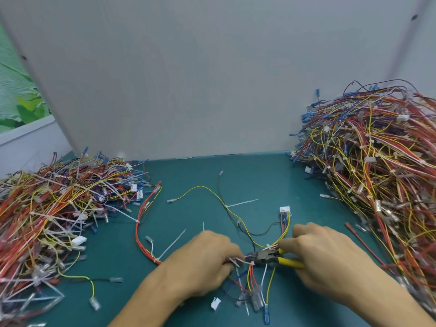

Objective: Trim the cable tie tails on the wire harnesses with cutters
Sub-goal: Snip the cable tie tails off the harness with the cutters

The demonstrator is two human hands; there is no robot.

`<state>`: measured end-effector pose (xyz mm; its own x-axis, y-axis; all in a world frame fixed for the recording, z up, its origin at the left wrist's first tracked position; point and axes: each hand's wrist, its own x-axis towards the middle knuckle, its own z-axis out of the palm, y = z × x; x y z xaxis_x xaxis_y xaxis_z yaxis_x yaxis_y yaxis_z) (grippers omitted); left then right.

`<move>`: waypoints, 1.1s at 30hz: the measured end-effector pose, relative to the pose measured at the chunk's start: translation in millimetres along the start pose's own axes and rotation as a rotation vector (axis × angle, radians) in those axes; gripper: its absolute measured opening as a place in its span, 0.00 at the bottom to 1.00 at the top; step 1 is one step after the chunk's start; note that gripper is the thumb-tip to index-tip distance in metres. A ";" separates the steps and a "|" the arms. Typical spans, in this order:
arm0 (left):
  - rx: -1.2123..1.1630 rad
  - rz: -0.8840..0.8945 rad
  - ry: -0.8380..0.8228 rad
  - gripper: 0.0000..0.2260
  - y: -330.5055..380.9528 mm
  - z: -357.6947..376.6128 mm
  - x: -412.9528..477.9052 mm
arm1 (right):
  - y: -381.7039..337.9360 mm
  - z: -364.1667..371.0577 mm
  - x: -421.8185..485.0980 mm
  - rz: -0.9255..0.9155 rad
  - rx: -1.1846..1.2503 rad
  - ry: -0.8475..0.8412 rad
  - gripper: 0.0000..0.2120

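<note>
The light is bright, soft and even, with only faint shadows under the left hand (207, 260) and the right hand (323, 253). The wide lens bends the frame edges; the wire pile (35, 267) at lower left looks blurred.

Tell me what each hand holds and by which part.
The right hand holds the cutters by their yellow handles; the left hand pinches the wire harness beside the cutter head.

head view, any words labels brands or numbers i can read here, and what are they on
None can be read.
The cutters show no legible brand on the dark head or yellow handles.
The white connectors are too small and blurred to show markings.
The leafy picture at far left carries no lettering.
</note>
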<state>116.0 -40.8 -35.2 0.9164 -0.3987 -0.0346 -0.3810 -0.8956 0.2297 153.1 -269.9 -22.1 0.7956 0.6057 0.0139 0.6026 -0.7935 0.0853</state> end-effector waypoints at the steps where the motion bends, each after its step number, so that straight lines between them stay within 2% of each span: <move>1: 0.069 0.021 -0.029 0.14 1.2 -0.7 2.0 | 0.7 0.3 0.1 0.003 0.012 -0.004 0.11; 3: 0.228 0.102 -0.083 0.14 4.7 -5.2 6.0 | 1.6 0.7 0.4 0.010 0.043 -0.015 0.11; 7: 0.490 0.268 -0.199 0.04 14.2 -13.5 12.4 | 1.8 0.9 1.6 0.018 0.066 -0.033 0.10; 10: 0.610 0.370 -0.202 0.03 13.6 -15.1 18.0 | 0.9 1.2 2.1 0.021 0.073 -0.041 0.10; 16: 0.601 0.400 -0.162 0.04 -1.1 -14.9 16.1 | 0.6 2.3 2.7 0.022 0.081 -0.057 0.09; 19: 0.611 0.387 -0.197 0.05 -1.9 -12.8 18.1 | -0.1 2.8 2.7 0.023 0.082 -0.059 0.09; 24: 0.744 0.462 -0.224 0.11 3.8 -23.8 17.7 | 0.1 3.5 3.2 0.024 0.083 -0.057 0.09; 25: 0.772 0.455 -0.183 0.12 6.0 -22.8 17.6 | -0.1 4.0 3.3 0.025 0.084 -0.055 0.10; 30: 0.619 0.328 -0.215 0.12 10.7 -13.7 32.4 | 0.8 4.6 3.1 0.029 0.097 -0.049 0.13; 33: 0.696 0.495 -0.260 0.13 8.0 -17.1 34.0 | 0.3 4.5 2.9 0.022 0.100 -0.048 0.12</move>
<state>146.2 -58.3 -17.9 0.6024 -0.7282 -0.3268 -0.7914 -0.4918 -0.3630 155.9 -268.7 -26.4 0.8096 0.5860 -0.0337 0.5859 -0.8102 -0.0144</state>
